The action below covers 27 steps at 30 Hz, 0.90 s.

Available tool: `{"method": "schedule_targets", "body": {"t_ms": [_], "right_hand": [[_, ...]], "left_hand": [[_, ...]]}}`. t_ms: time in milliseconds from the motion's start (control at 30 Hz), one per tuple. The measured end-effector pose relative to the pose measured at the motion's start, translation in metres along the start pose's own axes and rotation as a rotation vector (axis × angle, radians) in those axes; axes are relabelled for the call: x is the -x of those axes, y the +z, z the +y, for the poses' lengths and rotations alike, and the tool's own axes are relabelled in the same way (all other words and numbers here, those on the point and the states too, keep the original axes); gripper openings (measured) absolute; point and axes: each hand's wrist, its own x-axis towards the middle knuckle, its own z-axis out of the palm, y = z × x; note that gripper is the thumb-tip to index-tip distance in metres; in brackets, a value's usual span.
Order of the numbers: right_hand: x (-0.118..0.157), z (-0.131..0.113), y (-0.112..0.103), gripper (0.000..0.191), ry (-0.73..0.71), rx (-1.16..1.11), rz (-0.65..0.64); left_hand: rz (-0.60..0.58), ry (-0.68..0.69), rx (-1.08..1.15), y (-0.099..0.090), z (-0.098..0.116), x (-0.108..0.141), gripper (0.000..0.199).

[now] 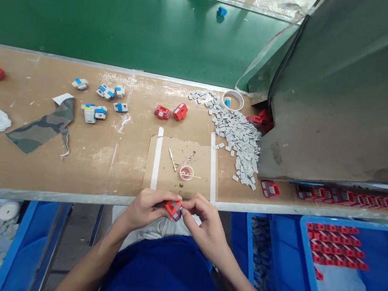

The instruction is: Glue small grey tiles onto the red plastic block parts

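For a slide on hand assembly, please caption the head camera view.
Two bare hands hold a small red part beside a cardboard-covered bench with scattered grey pieces.

Your left hand (147,209) and right hand (203,221) hold a small red piece (173,209) at the cardboard-topped table's (131,156) edge.

From where I watch, I can read no text, label, brand, number or sign.
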Motion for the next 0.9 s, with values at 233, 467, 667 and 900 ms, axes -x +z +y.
{"method": "schedule_targets", "body": {"t_ms": [233, 467, 667, 900], "right_hand": [[-0.005, -0.001, -0.008, 0.033, 0.151, -0.183, -0.139], [-0.004, 0.014, -0.001, 0.05, 0.374, -0.358, -0.288], [0.009, 0.009, 0.002, 0.046, 0.276, -0.264, -0.201], [-0.006, 0.038, 0.001, 0.028, 0.044, 0.127, -0.222]], "left_hand": [[-0.08, 0.025, 0.066, -0.002, 0.001, -0.003, 0.036], [-0.252, 0.103, -0.003, -0.009, -0.004, -0.003, 0.029], [-0.276, 0.159, -0.111, -0.007, 0.002, 0.002, 0.035], [-0.125, 0.272, -0.085, 0.003, -0.035, 0.002, 0.045]]}}
